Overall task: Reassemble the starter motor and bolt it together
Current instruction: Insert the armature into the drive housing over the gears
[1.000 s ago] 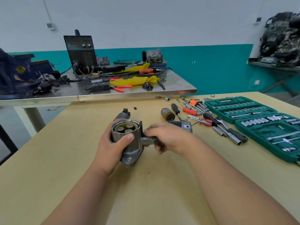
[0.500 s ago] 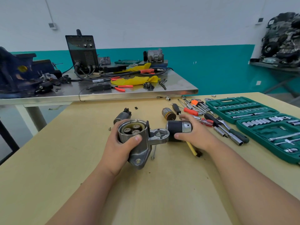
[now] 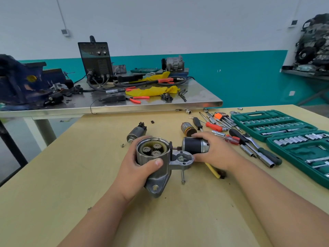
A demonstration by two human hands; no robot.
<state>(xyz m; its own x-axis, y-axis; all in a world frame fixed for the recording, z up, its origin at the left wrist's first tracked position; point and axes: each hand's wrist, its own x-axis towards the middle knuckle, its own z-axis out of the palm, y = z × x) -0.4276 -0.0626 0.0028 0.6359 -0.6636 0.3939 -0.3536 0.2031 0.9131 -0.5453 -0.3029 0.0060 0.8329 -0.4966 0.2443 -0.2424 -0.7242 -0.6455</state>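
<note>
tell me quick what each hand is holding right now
Left hand: grips the silver gear housing.
Right hand: grips the black motor cylinder.

Silver-grey housing (image 3: 164, 175) in the left hand (image 3: 135, 172) — tan gears (image 3: 153, 148) inside. Black cylinder (image 3: 193, 145), silver-capped, in the right hand (image 3: 215, 154). Beyond it, a red-handled screwdriver (image 3: 214, 126) and teal cases (image 3: 274, 123) — pale yellow surface (image 3: 71, 175).

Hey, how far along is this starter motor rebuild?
Done: three planet gears sit inside the housing, gripped by the left hand. In hand: the right hand holds the black cylinder beside the housing's side opening, not yet seated. Left: the armature and a long bolt lie loose on the table, so bolting remains.
</note>
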